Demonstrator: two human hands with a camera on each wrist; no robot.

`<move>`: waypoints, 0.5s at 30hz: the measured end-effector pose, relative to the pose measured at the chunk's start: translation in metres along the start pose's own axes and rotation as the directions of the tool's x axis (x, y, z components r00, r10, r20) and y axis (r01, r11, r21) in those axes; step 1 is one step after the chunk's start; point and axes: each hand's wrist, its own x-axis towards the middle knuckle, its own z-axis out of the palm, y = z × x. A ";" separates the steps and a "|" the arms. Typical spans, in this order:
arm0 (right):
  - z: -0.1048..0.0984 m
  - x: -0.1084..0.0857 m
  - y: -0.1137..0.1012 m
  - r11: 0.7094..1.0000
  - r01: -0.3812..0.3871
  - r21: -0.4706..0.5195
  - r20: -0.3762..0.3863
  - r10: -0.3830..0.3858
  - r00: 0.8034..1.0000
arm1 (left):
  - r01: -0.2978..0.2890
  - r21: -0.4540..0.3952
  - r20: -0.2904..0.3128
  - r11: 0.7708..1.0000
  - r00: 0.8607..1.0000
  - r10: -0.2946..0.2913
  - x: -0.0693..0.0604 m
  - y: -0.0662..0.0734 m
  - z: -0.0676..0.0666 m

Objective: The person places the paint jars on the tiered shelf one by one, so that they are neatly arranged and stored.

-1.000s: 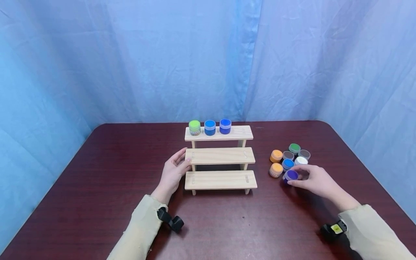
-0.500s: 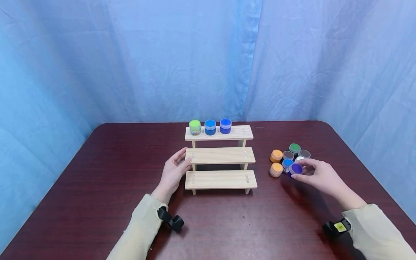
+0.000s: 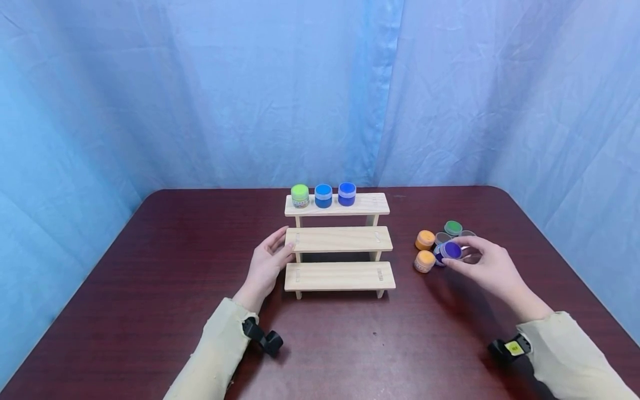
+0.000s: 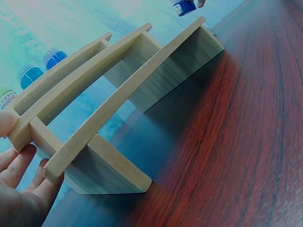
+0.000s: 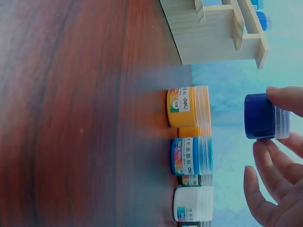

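Observation:
My right hand (image 3: pixel 489 268) pinches a dark violet paint jar (image 3: pixel 451 251) by its sides, thumb opposite the fingers. In the right wrist view this paint jar (image 5: pixel 259 116) is clear of the table, beside the other jars. At the left end of a three-tier wooden display stand (image 3: pixel 339 240), my left hand (image 3: pixel 266 268) grips the middle shelf, thumb over the board and fingers below it, as the left wrist view shows. Three jars stand on the top tier: a light green jar (image 3: pixel 300 196), a blue jar (image 3: pixel 323 196) and a violet-blue jar (image 3: pixel 347 194).
Near my right hand stands a cluster of paint jars: an orange jar (image 3: pixel 425 240), another orange jar (image 3: pixel 424 261), a green jar (image 3: pixel 453 228), and a white jar (image 5: pixel 191 203) and blue jar (image 5: pixel 189 156) in the right wrist view. Blue curtains (image 3: pixel 280 94) hang behind the dark table (image 3: pixel 210 233).
My right hand has lifted the violet jar from the front of the cluster, first up and rightward, then further up and back left over the blue jar. My left hand stays on the stand.

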 end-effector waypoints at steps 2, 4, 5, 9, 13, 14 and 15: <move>0.000 0.000 -0.001 1.000 0.010 0.006 -0.018 -0.010 1.000 | 0.000 -0.001 -0.001 1.000 1.000 0.000 0.000 0.000 0.000; 0.001 0.000 -0.003 1.000 0.020 0.012 -0.034 -0.020 0.999 | 0.001 -0.006 -0.005 1.000 1.000 -0.001 0.000 0.000 0.000; 0.001 0.000 -0.003 1.000 0.024 0.016 -0.039 -0.023 0.999 | 0.001 -0.007 -0.006 1.000 1.000 -0.001 0.000 0.000 0.000; 0.002 0.001 -0.005 0.999 0.032 0.030 -0.052 -0.030 0.998 | -0.001 -0.014 -0.008 1.000 1.000 0.001 -0.001 0.000 0.000; 0.003 0.002 -0.007 0.998 0.039 0.041 -0.066 -0.036 0.997 | -0.004 -0.014 -0.005 1.000 1.000 0.004 0.000 0.000 0.000; 0.004 0.003 -0.008 0.998 0.041 0.044 -0.071 -0.038 0.997 | 0.000 -0.015 -0.007 1.000 1.000 0.000 0.000 0.000 0.000; 0.004 0.003 -0.008 0.998 0.044 0.048 -0.076 -0.040 0.996 | -0.001 -0.014 -0.006 1.000 1.000 0.001 0.000 0.000 0.000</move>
